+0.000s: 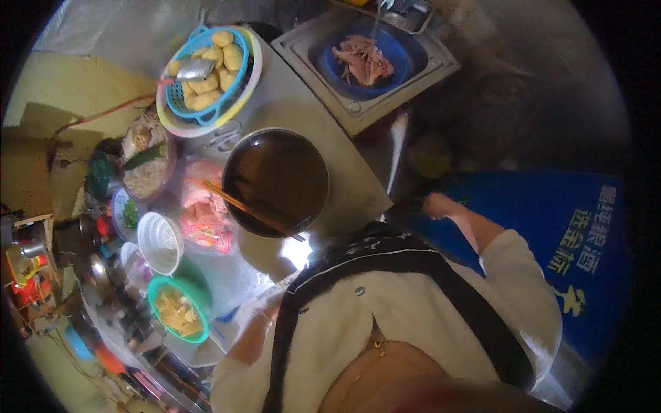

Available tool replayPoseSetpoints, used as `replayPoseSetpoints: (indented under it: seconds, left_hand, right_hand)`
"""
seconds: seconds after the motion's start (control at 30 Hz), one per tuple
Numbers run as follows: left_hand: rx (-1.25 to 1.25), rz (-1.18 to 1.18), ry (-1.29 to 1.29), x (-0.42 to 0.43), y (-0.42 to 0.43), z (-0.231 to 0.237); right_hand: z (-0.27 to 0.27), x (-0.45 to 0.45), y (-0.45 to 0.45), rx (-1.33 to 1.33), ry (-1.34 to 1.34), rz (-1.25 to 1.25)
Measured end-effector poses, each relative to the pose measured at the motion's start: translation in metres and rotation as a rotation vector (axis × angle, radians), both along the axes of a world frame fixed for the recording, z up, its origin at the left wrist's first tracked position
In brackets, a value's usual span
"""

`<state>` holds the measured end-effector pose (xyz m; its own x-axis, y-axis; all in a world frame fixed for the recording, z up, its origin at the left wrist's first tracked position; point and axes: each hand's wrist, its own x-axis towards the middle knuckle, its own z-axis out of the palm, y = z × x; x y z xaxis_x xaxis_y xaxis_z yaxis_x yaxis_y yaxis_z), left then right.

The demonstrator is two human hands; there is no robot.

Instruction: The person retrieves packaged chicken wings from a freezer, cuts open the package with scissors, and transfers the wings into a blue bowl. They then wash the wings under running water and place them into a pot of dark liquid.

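My right hand [436,205] is at the right, in front of a blue sheet or panel [516,248] that bears writing. Its fingers look curled, but blur and shadow hide whether it holds anything. My left forearm [250,335] reaches in at the lower left, and the hand itself is hidden behind my dark apron [372,245]. Before me on the metal counter [356,175] stands a large round pot or bowl [289,175] of dark liquid. A pair of wooden chopsticks [248,206] rests across it. A pink plastic bag [204,206] lies to its left.
A metal sink [351,111] holds a blue basin [403,62] with raw meat [364,59] under running water. Potatoes [206,98] fill a blue basket [242,85] beside scissors [227,135]. Leftward are a white plastic basket [160,242] and a green bowl [199,289] of cut pieces.
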<state>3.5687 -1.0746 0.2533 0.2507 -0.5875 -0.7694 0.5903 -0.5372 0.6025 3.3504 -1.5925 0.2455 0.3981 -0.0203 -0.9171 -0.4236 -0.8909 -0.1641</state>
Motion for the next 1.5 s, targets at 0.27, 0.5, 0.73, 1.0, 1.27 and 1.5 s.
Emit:
replayPoseSetpoints:
  seconds: [0.27, 0.5, 0.73, 1.0, 1.27, 1.5]
  left_hand:
    - [0.322, 0.455, 0.35, -0.118, -0.06, -0.077]
    - [0.316, 0.541, 0.348, -0.126, -0.067, -0.074]
    - [0.313, 0.602, 0.353, -0.133, -0.061, -0.076]
    - [0.31, 0.638, 0.378, -0.142, -0.058, -0.075]
    - [0.294, 0.55, 0.389, -0.148, -0.037, -0.079]
    - [0.107, -0.531, -0.274, -0.009, 0.028, 0.017]
  right_hand:
    - [0.018, -0.066, 0.036, 0.255, 0.314, -0.541]
    - [0.031, -0.065, 0.032, 0.364, 0.235, -0.072]
    - [0.021, -0.115, 0.042, 0.508, 0.406, -0.094]
    - [0.077, -0.106, 0.03, 0.512, 0.469, -0.118]
    - [0.074, -0.072, 0.018, 0.634, 0.464, -0.333]
    - [0.037, 0.192, -0.163, 0.313, -0.6, -1.15]
